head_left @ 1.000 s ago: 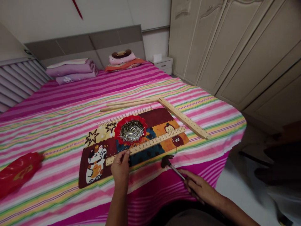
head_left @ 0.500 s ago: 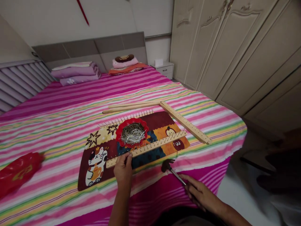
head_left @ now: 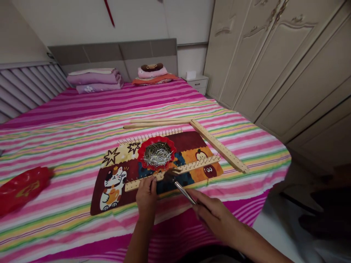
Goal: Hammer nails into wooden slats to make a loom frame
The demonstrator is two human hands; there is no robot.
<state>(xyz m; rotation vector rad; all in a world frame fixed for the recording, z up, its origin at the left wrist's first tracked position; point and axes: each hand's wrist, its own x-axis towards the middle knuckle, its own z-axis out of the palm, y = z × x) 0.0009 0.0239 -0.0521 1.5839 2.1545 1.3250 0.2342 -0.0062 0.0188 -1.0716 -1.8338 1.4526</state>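
In the head view, my right hand [head_left: 215, 215] is wrapped round the handle of a claw hammer [head_left: 183, 190]. Its dark head is over the near edge of a wooden strip [head_left: 197, 166] studded with a row of upright nails. Thumb and fingertips of my left hand [head_left: 147, 195] are pinched together at this strip, left of the hammer head; whatever is between them is too small to make out. Just behind the strip sits a red scalloped bowl [head_left: 140, 153] full of loose nails [head_left: 158, 155]. A cartoon-printed mat [head_left: 94, 199] lies under strip and bowl.
Behind the bowl is another strip with upright nails [head_left: 148, 137]. Further wooden strips [head_left: 219, 146] lie at the back and right. A red plastic item [head_left: 24, 188] rests on the striped bed at left. Folded bedding [head_left: 95, 78] is by the headboard; wardrobes [head_left: 260, 73] stand at right.
My right hand has brought the hammer left and forward, from beside the mat to over the strip near my left hand. My left hand stays pinched at the strip. The view has shifted slightly.
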